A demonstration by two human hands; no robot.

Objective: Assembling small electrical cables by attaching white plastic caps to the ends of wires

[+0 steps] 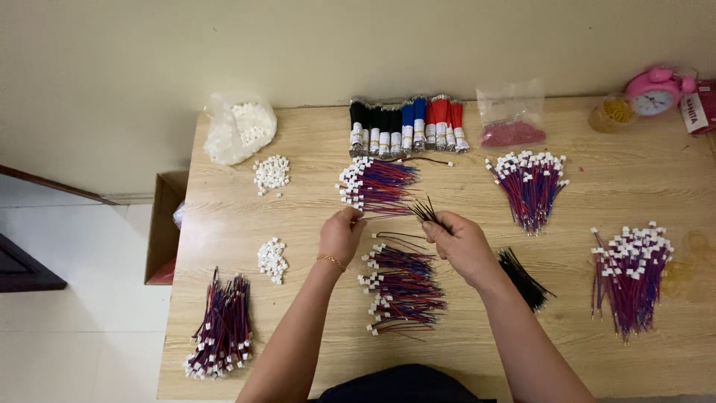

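At the far left, an open brown cardboard box (pixel 162 224) is seen on the floor beside the pale wooden surface (pixel 313 313). On the surface's left edge lies a tied bundle of red and blue wires with white plastic plugs (pixel 221 328), and above it a crumpled clear plastic bag of small white connector housings (pixel 239 128). Two loose heaps of the same white housings (pixel 271 173) (pixel 272 259) are spread nearby, so unfitted parts are judged to remain.

The left hand (pixel 340 235) is held near the middle, its fingers pinched together on the end of a thin red and blue wire pair (pixel 380 216). Behind it lies a fanned pile of plugged wires (pixel 375 184); below the hands lies a second, looser pile of plugged wires (pixel 399 287). The right hand (pixel 462 242) is closed around a small tuft of thin black ties (pixel 426 210), which stick up from the fist; whether the wire pair also reaches this hand cannot be told clearly.

At the back edge stand upright rolls of black, blue and red wire with white labels (pixel 406 125). Right of the hands lies a sheaf of black ties (pixel 524 280). Further right are a clear bag of reddish pieces (pixel 512 119), and two more splayed piles of plugged wires (pixel 529 186) (pixel 630 272), apparently not yet tied. A pink alarm clock (pixel 655 91) stands in the corner.
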